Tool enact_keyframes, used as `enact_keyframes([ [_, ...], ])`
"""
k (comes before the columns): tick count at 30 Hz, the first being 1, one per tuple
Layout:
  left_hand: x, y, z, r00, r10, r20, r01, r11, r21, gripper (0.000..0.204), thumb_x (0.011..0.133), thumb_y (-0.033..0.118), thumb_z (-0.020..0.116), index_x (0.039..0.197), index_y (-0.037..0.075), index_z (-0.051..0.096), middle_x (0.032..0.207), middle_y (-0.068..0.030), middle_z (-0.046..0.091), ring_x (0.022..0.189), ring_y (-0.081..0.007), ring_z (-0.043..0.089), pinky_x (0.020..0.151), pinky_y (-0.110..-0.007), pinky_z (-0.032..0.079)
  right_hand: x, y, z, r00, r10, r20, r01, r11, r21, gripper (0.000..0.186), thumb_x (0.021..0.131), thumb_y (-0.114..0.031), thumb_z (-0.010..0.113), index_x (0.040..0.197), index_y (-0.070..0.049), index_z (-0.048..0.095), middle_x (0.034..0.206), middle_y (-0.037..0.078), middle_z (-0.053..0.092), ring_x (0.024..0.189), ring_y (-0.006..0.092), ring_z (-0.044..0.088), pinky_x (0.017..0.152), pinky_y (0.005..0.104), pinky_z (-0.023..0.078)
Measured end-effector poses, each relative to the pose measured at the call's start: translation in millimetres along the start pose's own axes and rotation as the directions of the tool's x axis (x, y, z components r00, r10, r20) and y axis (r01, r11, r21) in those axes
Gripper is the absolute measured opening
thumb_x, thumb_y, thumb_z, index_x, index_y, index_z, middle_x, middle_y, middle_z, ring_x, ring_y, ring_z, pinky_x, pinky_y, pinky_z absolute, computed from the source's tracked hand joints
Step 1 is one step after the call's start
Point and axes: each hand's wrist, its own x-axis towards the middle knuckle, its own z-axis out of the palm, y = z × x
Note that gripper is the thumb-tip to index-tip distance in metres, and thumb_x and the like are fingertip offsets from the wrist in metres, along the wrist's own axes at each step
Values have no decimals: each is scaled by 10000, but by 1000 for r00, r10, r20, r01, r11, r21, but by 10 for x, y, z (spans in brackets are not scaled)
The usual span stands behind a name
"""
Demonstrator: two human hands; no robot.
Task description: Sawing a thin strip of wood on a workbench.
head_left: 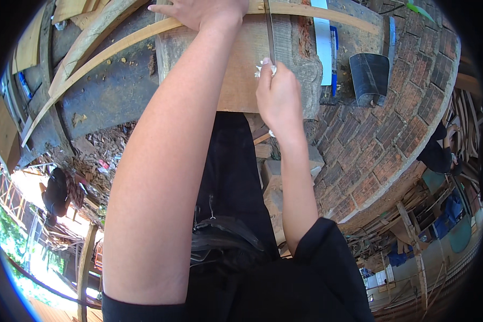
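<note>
Our left hand (201,12) presses flat on thin curved pale wooden strip (118,45), far on rough plank worktop (241,70). Our right hand (278,94) grips narrow metal blade (269,32). Risk, we judge: blade slips toward left fingers; strip shifts.

I see my left hand (201,12) pressing a curved wooden strip (118,45) lying across a plank (241,75). My right hand (278,96) sits nearer, gripping a blade (269,32). A ruler (322,43) lies right of them.
</note>
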Motion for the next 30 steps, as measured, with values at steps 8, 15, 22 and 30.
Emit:
enact_keyframes([
  [8,68,-3,-1,1000,-19,16,18,998,52,484,777,308,492,1190,56,476,1143,-217,521,1112,-333,471,979,-496,271,-796,424,84,987,163,9,-163,979,122,240,921,-148,435,839,53,538,652,277,559,680,452,571,564,493,424],
  [15,172,63,-86,996,-26,84,26,1000,6,417,813,298,460,1183,108,488,1133,-202,530,1103,-329,486,969,-525,281,-734,291,-15,998,67,20,-68,995,68,242,921,-154,443,825,52,526,620,263,557,657,447,569,555,494,414],
  [22,-274,-323,70,939,289,-187,-281,957,68,447,803,272,454,1230,144,498,1219,-235,462,1161,-360,427,983,-554,257,-700,260,-25,999,43,28,-45,997,61,234,899,-162,485,794,44,520,636,283,544,661,453,561,574,500,406],
  [30,-225,-309,23,933,328,-146,-330,944,13,395,815,232,456,1191,140,532,1258,-227,437,1202,-360,387,964,-569,264,-485,371,6,998,64,-10,-64,998,-8,212,889,-167,498,824,32,527,643,276,562,681,458,567,604,508,436],
])
